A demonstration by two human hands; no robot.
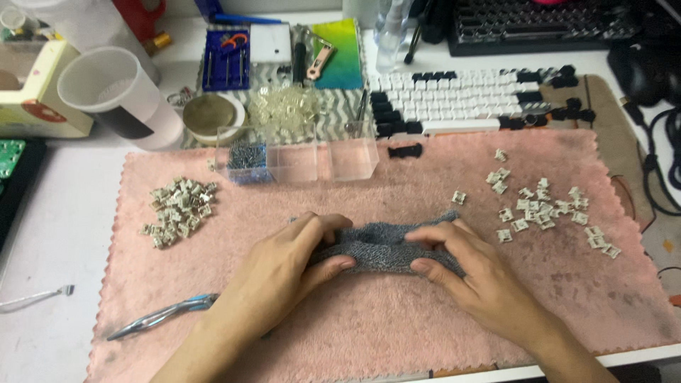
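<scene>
I have both hands pinching a folded grey terry cloth (386,248): my left hand (284,266) grips its left end between thumb and fingers, my right hand (461,266) clamps the right end the same way. The cloth lies at the middle of a pink fuzzy mat (369,319). A heap of small white plastic switch parts (177,209) sits to the left, a looser scatter of the same parts (543,206) to the right, and metal tweezers (163,315) rest beside my left wrist
</scene>
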